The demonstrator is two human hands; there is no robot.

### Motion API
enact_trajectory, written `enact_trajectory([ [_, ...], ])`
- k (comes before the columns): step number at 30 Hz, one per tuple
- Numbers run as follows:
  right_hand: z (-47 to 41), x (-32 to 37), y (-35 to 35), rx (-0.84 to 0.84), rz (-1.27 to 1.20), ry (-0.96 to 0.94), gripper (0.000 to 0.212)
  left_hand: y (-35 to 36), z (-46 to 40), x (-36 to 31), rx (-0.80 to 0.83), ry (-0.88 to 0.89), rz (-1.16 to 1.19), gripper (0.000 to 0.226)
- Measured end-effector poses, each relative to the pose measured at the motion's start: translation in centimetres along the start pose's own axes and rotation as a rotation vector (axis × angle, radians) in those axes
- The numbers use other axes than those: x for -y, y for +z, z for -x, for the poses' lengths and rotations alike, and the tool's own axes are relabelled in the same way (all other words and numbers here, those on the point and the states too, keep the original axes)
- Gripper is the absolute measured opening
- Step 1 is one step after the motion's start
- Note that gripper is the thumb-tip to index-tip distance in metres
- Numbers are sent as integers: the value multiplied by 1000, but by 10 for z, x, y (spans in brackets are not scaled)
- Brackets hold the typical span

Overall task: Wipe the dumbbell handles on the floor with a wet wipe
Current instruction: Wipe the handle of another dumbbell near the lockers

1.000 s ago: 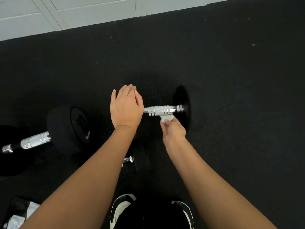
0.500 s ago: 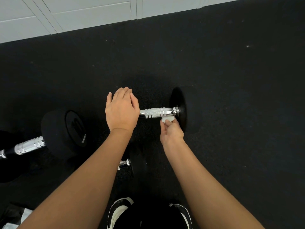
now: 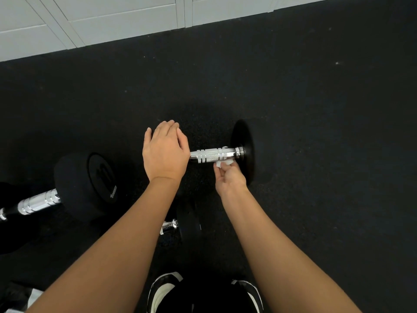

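A black dumbbell lies on the dark floor in front of me, its chrome knurled handle (image 3: 213,155) running left to right into the right weight head (image 3: 244,152). My left hand (image 3: 165,153) rests palm down over the dumbbell's left head and hides it. My right hand (image 3: 229,177) pinches a small white wet wipe (image 3: 222,163) against the underside of the handle near the right head. A second dumbbell (image 3: 85,187) with a chrome handle (image 3: 37,203) lies to the left. A third dumbbell's handle end (image 3: 169,227) shows between my forearms.
White panelled wall or cabinet fronts (image 3: 112,21) run along the far edge of the black rubber floor (image 3: 327,132). My black-and-white shoes (image 3: 167,290) are at the bottom. A pale packet (image 3: 31,297) lies at the bottom left corner.
The view drifted slightly. My right hand stays under the handle by the right head with the wipe, shifting only slightly. My left hand has stayed on the left head.
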State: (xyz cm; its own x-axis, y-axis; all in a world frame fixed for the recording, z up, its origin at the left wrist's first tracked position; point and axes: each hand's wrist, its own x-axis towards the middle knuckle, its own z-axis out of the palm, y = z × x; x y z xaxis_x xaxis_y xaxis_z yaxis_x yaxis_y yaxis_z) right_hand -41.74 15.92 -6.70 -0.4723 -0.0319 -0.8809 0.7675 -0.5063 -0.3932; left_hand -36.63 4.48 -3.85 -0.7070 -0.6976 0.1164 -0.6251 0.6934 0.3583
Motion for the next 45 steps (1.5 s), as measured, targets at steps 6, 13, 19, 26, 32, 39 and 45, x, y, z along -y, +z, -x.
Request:
enact_trajectory([
  [6,2,-7,-3,102,68,42,35,-1,1,-1,3,5,-13,49],
  [13,0,-3,-5,86,131,47,37,-2,2,-1,-16,11,-20,50],
  [19,6,-24,4,149,243,115,33,-3,1,-2,4,9,-30,50],
  [26,7,-5,0,107,321,198,29,-3,2,-2,-3,9,-30,50],
  [32,26,-30,19,179,328,236,31,-3,1,-3,29,-1,-28,47],
  [39,41,9,8,181,395,76,34,-3,1,-2,5,6,-36,52],
  [45,35,37,5,190,1767,-1251,45,-2,3,-2,-1,8,-16,52],
])
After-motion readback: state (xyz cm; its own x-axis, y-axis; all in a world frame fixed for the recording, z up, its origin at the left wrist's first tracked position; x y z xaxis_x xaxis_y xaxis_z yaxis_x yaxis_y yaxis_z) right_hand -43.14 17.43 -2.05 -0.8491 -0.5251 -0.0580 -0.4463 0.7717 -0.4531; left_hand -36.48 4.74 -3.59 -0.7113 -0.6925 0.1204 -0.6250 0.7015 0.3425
